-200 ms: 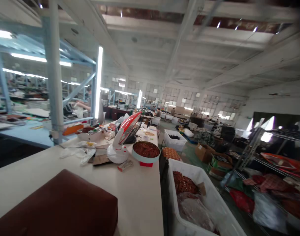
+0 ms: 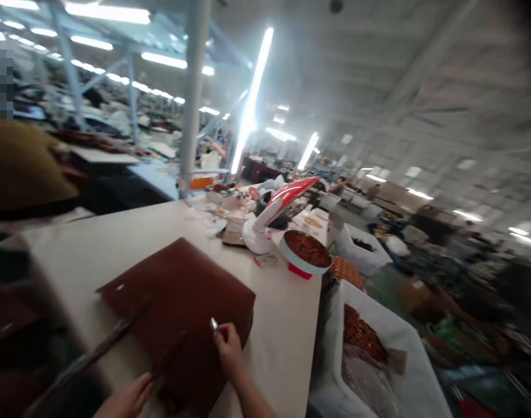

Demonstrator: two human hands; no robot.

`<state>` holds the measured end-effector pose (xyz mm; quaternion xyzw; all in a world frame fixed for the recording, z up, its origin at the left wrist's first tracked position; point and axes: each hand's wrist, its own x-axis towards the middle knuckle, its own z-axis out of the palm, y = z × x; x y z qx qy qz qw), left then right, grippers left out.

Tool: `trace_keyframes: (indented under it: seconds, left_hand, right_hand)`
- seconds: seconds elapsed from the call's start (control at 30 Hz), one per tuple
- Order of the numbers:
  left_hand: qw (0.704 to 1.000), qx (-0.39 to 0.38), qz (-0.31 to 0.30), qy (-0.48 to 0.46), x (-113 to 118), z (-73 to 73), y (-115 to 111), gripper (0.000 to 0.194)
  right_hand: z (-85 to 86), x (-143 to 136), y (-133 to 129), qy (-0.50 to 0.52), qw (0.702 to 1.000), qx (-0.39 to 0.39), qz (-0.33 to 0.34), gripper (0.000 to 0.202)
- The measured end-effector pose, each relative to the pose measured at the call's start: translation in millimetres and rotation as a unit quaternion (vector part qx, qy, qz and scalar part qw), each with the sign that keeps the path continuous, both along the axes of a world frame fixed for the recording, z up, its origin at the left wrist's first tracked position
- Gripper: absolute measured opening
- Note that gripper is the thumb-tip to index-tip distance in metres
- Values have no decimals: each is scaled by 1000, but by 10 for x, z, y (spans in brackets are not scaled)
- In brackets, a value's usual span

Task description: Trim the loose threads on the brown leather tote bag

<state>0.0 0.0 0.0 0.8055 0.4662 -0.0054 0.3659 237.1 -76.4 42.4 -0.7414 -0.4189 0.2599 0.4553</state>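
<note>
A dark brown leather bag (image 2: 195, 284) lies flat on the white table (image 2: 130, 238) in front of me. My right hand (image 2: 231, 351) is over its right side, thumb and fingers closed on a small silver metal fitting (image 2: 213, 324). At the bag's near edge, my left hand (image 2: 132, 395) has its fingers drawn together around what looks like a thin brown strap (image 2: 167, 355); blur hides the details. Another small silver fitting (image 2: 120, 287) shows near the bag's left corner. A long dark strip (image 2: 104, 342) runs blurred across the bag's left edge.
A white fan with a red guard (image 2: 259, 232) stands beyond the bag. Beside it, a round tin (image 2: 306, 248) holds brown pieces. A white bin (image 2: 415, 348) stands right of the table. On the left is another person's mustard-coloured clothing (image 2: 25, 162).
My view has swung left and down, so the bag and table show farther into the picture. Both my hands have come into view at the bag.
</note>
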Motion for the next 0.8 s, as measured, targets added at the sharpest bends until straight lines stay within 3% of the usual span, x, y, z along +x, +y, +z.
trace_keyframes:
  seconds: [0.03,0.1,0.23,0.33,0.63,0.8]
  left_hand:
    - [1000,-16,0,6,-112,-36,-13,21]
    - [998,29,32,-36,-320,-28,90,30]
    - [985,82,151,-9,-681,123,579,40]
    - [969,134,207,14,-836,160,984,43]
    - [948,140,285,-30,-792,-142,2111,38]
    - [946,51,310,-84,-756,-290,2448,21]
  right_hand:
    - [-14,-10,50,-1,1000,0,25,15]
    - [-25,-69,187,-6,997,-3,77,19]
    - [-1,-365,558,-43,985,-15,168,18]
    - [6,-639,913,-94,971,-18,221,16]
    - [0,-1150,2186,-280,905,-29,320,17]
    - [-129,-1397,2695,-364,860,-53,353,16]
